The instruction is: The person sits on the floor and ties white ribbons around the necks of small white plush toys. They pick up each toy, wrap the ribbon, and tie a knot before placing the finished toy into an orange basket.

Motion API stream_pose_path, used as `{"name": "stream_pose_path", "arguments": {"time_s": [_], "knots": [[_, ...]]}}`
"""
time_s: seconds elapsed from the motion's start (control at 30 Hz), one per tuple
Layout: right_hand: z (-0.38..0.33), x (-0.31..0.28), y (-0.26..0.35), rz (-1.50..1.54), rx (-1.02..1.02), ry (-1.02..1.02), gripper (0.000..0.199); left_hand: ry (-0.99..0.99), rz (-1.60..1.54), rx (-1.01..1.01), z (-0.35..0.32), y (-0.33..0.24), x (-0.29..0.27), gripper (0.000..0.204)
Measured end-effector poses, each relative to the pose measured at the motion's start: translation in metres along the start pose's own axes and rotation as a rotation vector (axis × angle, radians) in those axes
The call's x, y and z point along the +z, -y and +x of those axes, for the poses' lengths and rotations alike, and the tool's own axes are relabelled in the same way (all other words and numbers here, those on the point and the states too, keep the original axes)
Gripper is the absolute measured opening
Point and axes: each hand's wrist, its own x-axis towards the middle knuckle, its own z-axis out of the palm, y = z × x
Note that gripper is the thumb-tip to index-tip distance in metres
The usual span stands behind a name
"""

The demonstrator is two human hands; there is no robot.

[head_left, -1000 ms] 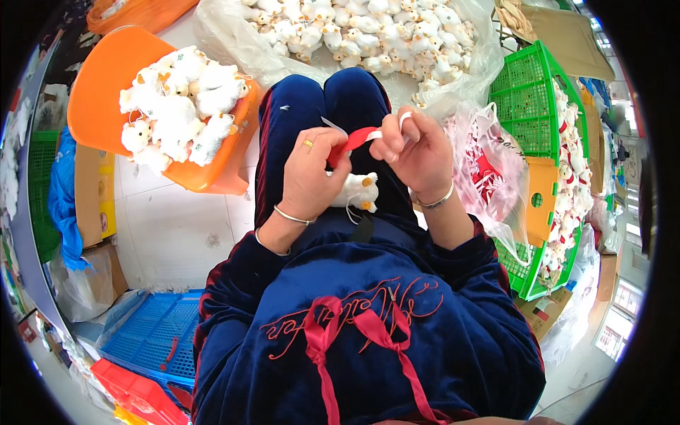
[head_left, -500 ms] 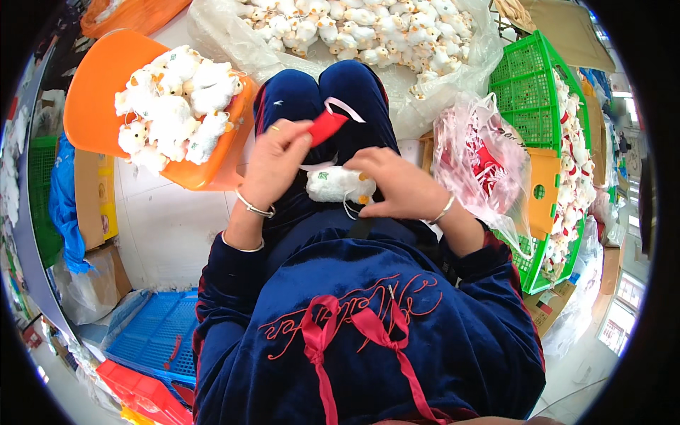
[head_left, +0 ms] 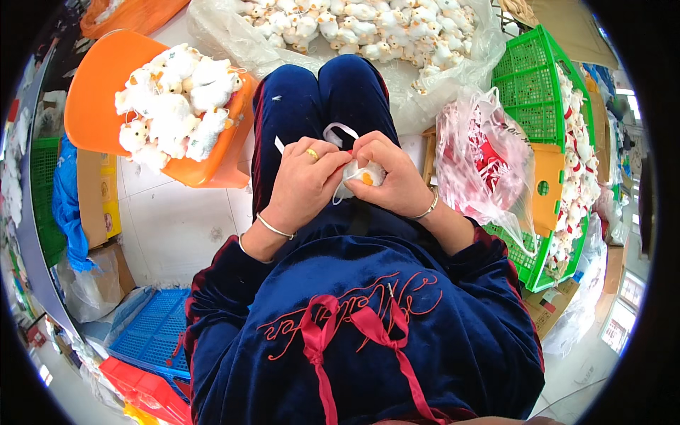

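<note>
A small white plush duck with an orange bit showing is held over my lap, largely covered by my fingers. My right hand is closed round it, thumb and fingers pinching its near end. My left hand, wearing a gold ring, presses against the toy's left side, its fingers pinched on a red cloth piece of which only a sliver shows. White ribbon from that cloth loops out above the hands, and another ribbon end sticks out left of my left hand. A thin white cord hangs by the toy.
Several white plush toys are piled on an orange chair at left. A plastic sheet with many more lies ahead. At right, a clear bag of red-and-white pieces stands beside a green crate. A blue crate sits lower left.
My left hand has moved right and down, bringing the red cloth to the plush duck. My right hand has tightened round the toy, and its body is now mostly hidden.
</note>
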Motion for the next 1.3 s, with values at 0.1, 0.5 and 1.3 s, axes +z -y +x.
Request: {"name": "stream_pose_path", "arguments": {"time_s": [0.1, 0.5, 1.3], "knots": [[-0.005, 0.004, -0.001, 0.029, 0.057, -0.021, 0.028, 0.002, -0.035, 0.005, -0.008, -0.005, 0.004, 0.029], [-0.002, -0.01, -0.006, 0.412, 0.415, -0.125, 0.024, 0.123, -0.941, -0.594, -0.034, -0.008, 0.015, 0.051], [-0.021, 0.019, -0.027, 0.157, 0.496, -0.06, 0.022, 0.43, -0.644, -0.865, -0.033, 0.017, -0.001, 0.048]]}}
